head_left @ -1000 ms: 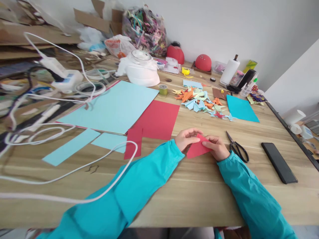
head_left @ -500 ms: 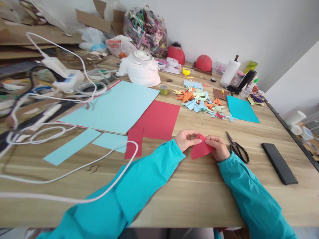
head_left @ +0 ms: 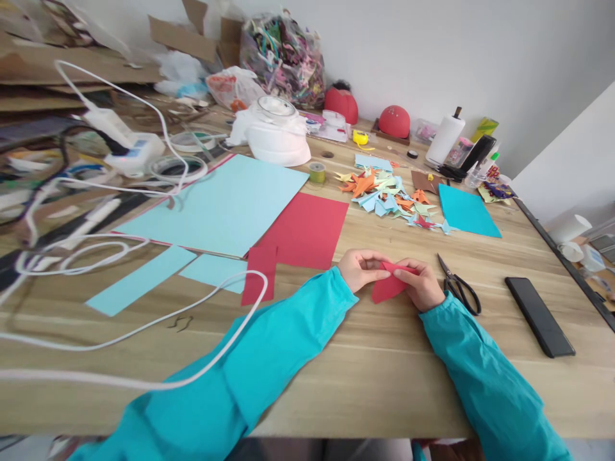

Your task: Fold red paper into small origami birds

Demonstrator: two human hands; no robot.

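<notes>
Left hand and right hand pinching folded red paper, pointed, creased, flat on wooden table

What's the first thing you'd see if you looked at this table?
The left hand and right hand pinch a small red paper in the middle of the picture. Behind them to the left lies a big light blue sheet, and further right a heap of colourful folded paper shapes.

Cluttered wooden table, plain white wall
</notes>
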